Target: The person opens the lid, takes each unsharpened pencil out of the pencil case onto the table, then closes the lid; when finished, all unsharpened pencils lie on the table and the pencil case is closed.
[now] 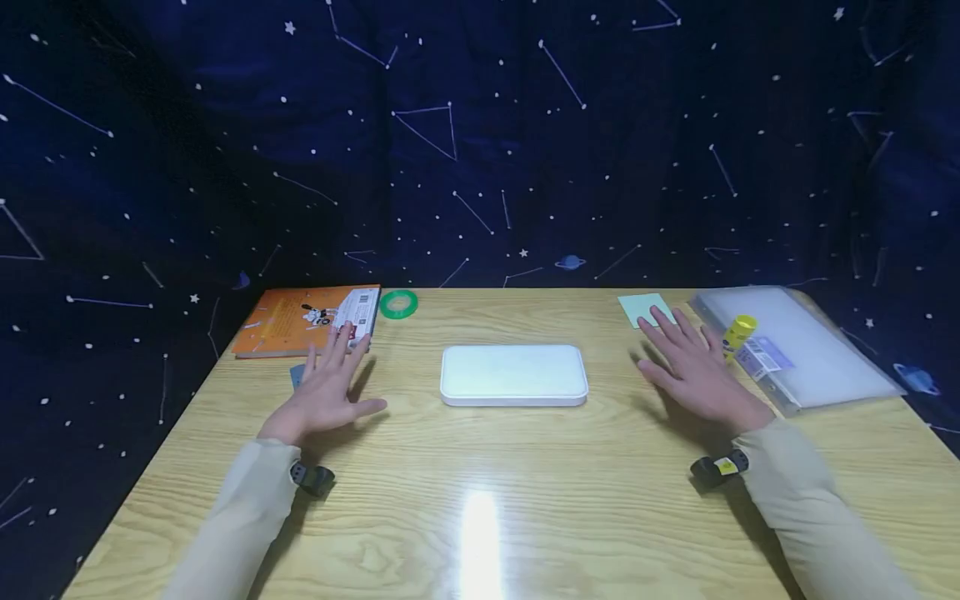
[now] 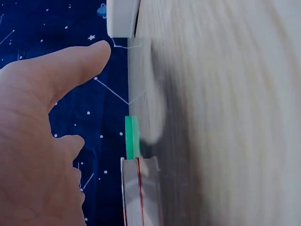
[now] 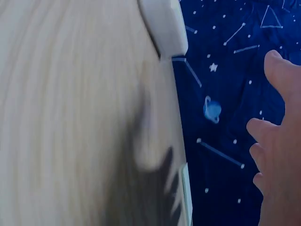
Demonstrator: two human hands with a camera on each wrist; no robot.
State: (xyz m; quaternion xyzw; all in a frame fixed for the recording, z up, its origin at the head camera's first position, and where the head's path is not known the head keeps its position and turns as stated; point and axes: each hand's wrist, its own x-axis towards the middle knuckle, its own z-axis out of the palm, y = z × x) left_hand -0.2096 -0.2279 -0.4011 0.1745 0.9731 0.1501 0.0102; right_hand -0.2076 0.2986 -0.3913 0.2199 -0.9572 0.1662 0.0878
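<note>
In the head view my left hand (image 1: 327, 392) is held over the left of the table with fingers spread, holding nothing. Its fingertips overlap the near edge of an orange book (image 1: 285, 321), and a small blue item (image 1: 297, 375) shows partly behind the hand. My right hand (image 1: 693, 372) hovers on the other side, fingers also spread and nothing in it. Close to its fingertips lies a pale green sticky-note pad (image 1: 637, 307); a yellow glue stick (image 1: 738, 332) stands just beyond its little finger. Between the hands sits a white rounded box (image 1: 514, 375).
A green tape roll (image 1: 399, 304) lies beside the book at the back. On the right rests a clear plastic folder (image 1: 817, 346) with a label. The wooden table (image 1: 390, 517) ends at a dark blue starry curtain (image 1: 480, 208).
</note>
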